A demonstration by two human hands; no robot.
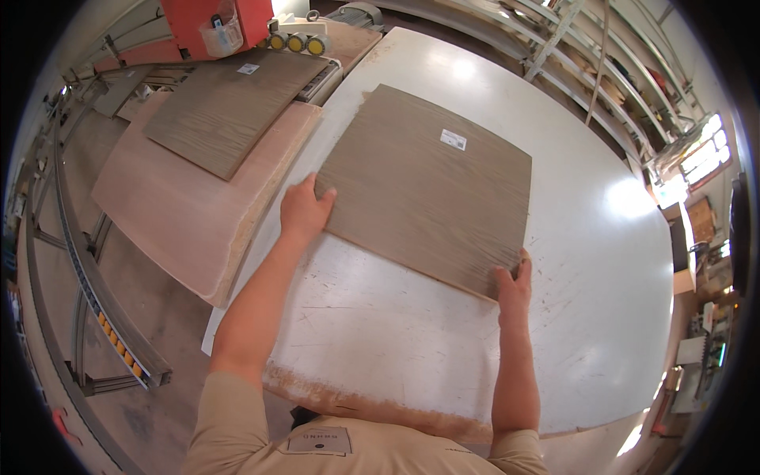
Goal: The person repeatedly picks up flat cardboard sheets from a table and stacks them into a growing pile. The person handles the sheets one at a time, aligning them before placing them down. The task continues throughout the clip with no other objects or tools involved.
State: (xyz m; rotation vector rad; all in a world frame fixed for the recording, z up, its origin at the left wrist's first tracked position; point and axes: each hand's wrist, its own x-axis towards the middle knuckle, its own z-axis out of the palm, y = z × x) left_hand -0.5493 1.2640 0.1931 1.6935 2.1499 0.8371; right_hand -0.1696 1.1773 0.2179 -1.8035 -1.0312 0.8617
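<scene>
A flat brown wood-grain panel [419, 190] with a small white label [454, 140] on its upper face lies over the white worktable [372, 348]. My left hand [307, 207] grips its near left corner, thumb on top and fingers around the edge. At the near right corner, my right hand [514, 281] holds the panel in the same way. The fingers beneath the panel are hidden. Whether the panel rests fully on the table or is slightly raised, I cannot tell.
To the left, a second brown panel [233, 111] lies on a pinkish board [182, 214] beside a red machine [214, 24] with yellow round knobs [297, 43]. A roller rail [103, 317] runs along the far left. Metal racks [554, 51] stand behind the table.
</scene>
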